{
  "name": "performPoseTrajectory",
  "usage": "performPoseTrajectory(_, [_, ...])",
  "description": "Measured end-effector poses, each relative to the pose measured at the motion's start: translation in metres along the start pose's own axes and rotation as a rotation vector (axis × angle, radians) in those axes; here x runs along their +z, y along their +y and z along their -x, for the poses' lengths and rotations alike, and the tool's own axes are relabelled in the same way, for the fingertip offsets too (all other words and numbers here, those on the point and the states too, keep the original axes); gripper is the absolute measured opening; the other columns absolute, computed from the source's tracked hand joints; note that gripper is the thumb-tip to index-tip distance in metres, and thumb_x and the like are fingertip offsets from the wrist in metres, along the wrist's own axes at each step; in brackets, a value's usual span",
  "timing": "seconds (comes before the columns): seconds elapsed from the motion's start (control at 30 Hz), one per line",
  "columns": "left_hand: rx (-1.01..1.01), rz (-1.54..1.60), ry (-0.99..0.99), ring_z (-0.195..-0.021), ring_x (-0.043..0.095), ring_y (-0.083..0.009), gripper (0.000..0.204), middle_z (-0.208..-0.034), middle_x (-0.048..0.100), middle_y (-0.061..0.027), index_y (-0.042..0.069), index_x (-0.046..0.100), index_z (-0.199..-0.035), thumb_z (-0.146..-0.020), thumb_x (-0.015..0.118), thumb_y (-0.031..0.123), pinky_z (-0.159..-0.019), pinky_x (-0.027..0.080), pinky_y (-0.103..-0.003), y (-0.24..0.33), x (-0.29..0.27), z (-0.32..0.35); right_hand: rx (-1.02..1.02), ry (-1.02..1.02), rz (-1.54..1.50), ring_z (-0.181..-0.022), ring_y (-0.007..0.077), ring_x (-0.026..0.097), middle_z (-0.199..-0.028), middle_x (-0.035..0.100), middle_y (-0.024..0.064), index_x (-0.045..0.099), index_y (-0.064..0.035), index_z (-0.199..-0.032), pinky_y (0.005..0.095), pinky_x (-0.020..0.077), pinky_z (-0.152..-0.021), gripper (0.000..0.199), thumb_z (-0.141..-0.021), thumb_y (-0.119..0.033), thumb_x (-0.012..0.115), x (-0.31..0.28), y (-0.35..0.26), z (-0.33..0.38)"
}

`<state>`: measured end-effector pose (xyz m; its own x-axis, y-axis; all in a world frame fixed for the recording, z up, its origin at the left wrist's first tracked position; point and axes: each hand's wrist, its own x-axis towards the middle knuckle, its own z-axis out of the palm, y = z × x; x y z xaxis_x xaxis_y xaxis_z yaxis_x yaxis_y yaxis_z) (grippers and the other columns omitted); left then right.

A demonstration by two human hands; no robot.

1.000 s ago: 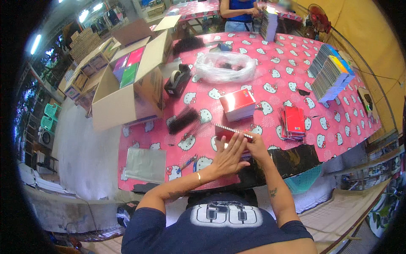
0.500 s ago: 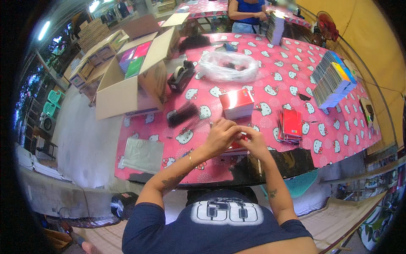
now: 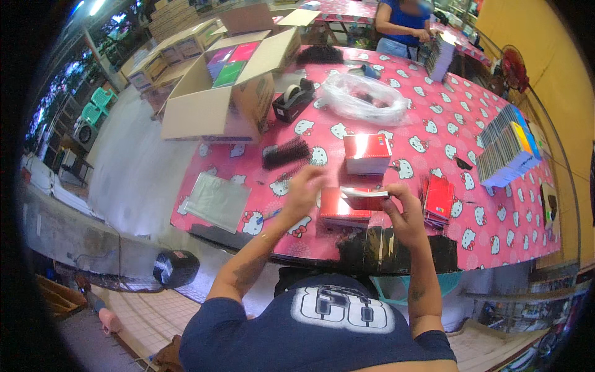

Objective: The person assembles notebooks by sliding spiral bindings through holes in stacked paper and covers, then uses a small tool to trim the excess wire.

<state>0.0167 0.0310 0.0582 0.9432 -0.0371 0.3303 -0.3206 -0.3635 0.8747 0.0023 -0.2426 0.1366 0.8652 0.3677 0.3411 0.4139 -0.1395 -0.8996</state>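
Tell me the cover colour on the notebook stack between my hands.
Red on top of the notebook stack, seen in the head view.

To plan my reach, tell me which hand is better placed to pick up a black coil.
Left, it seems: the left hand looks empty and is nearer the black coils, while the right hand holds a small notebook.

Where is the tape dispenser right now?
In the head view, the tape dispenser sits on the left side of the table, between the open box and the plastic bag.
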Motion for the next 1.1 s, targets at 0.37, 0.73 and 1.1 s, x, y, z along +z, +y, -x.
performPoseTrajectory(0.37, [-0.360,-0.513,0.108,-0.106,0.059,-0.0343,0.035,-0.112,0.064,-0.0163,0.008,0.060,-0.127,-0.099,0.055,0.028,-0.089,0.047,-0.046,-0.059,-0.038,0.123,-0.312,-0.046,0.922,-0.082,0.0243,0.065,-0.084,0.065,0.0043,0.064,-0.0123,-0.100,0.0406,0.0520,-0.068,0.016,-0.087,-0.020,0.067,0.053,0.046,-0.033])
performPoseTrajectory(0.73, [-0.761,0.920,-0.113,-0.090,0.073,-0.0318,0.037,-0.100,0.069,-0.0194,-0.005,0.057,-0.110,-0.104,0.048,0.031,-0.074,0.063,-0.040,0.035,0.005,0.046,-0.180,0.013,0.845,-0.081,0.0260,0.066,-0.085,0.067,0.0052,0.067,-0.0121,-0.096,0.0412,0.0534,-0.069,0.014,-0.087,-0.023,0.069,0.058,0.044,-0.035])
performPoseTrajectory(1.1, [0.356,-0.653,0.099,-0.067,0.064,-0.0167,0.035,-0.087,0.066,-0.0060,0.000,0.068,-0.118,-0.103,0.053,0.029,-0.058,0.054,-0.027,0.043,0.009,0.030,-0.236,0.021,0.831,-0.082,0.0264,0.067,-0.086,0.066,0.0056,0.065,-0.0121,-0.095,0.0422,0.0534,-0.068,0.015,-0.085,-0.022,0.070,0.053,0.047,-0.035])
